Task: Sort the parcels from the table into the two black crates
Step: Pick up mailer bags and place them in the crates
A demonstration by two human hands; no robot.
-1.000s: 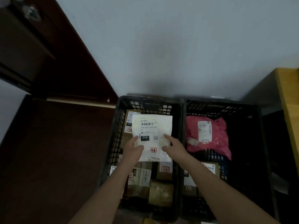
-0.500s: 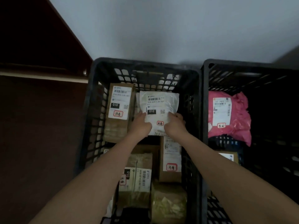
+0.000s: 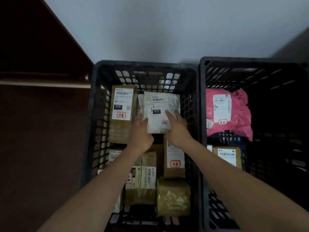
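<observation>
Grey wall behind left crate [image 3: 93, 114]. White parcel [image 3: 160, 113] at its far end, w/ left hand [image 3: 142, 136] pinching its edge, right hand [image 3: 177, 129] flat on top. Should lay it flat, label up, beside brown box [image 3: 122, 114].

left hand [image 3: 141, 137]: bare, no glove, ring or watch to be seen
right hand [image 3: 177, 129]: bare, no glove or ring, slightly blurred
left forearm [image 3: 93, 186]: uncovered all the way to the frame's bottom edge
right forearm [image 3: 237, 186]: uncovered, no sleeve in view
</observation>
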